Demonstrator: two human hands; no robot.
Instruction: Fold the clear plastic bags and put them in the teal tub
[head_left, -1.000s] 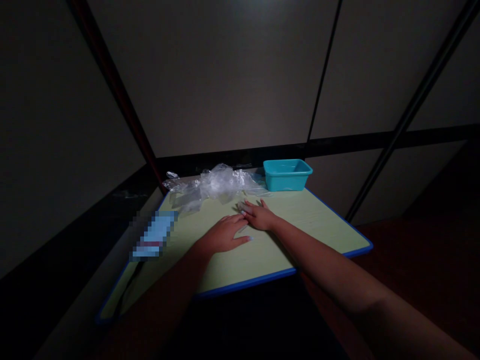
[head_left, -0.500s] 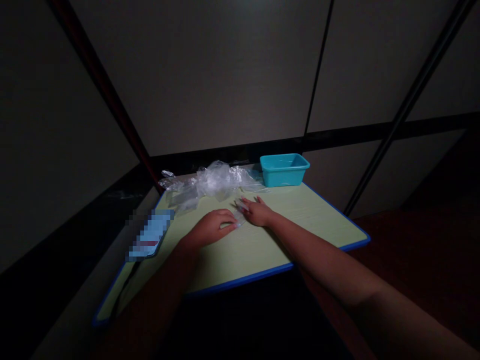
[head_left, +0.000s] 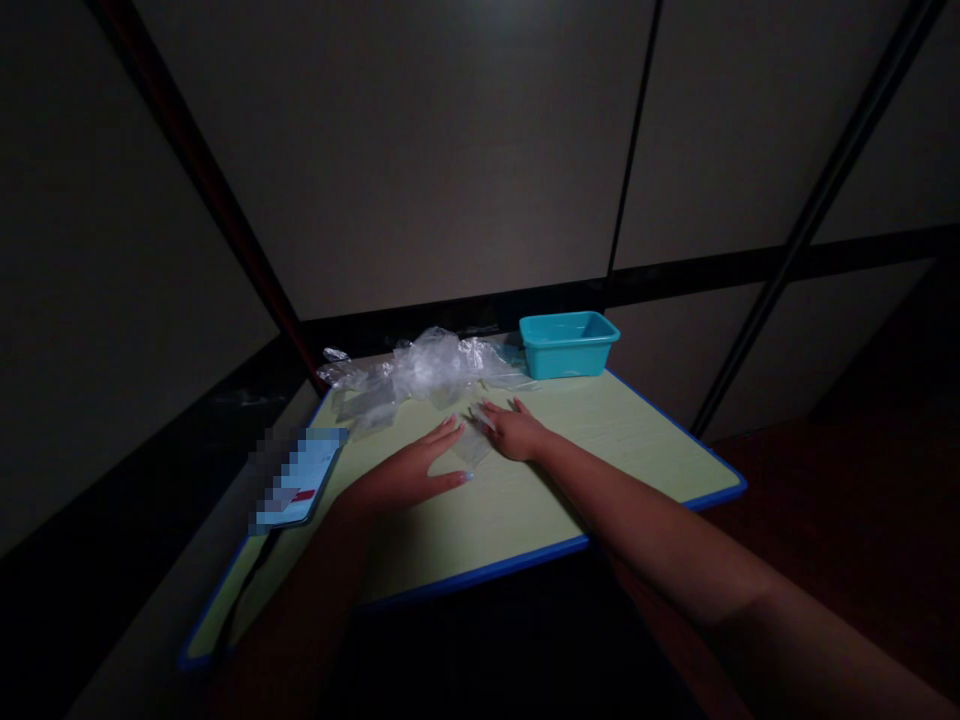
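Table (head_left: pixel 637 455): pale top, blue edge; clock directions taken from its centre.
Small bag (head_left: pixel 474 446): clear plastic, flat near the centre, between the 2 hands.
Left hand (head_left: pixel 409 475): open, thumb apart from fingers, fingertips at the bag's 9 o'clock side.
Right hand (head_left: pixel 517 433): fingers extended over the bag's 2 o'clock side; cannot tell whether they pinch it.
Bag pile (head_left: pixel 435 365): crumpled clear plastic, 11 o'clock.
Tub (head_left: pixel 568 352): turquoise, upright, 1 o'clock, beside the pile.
Phone (head_left: pixel 311 480): 9 o'clock, partly blurred.
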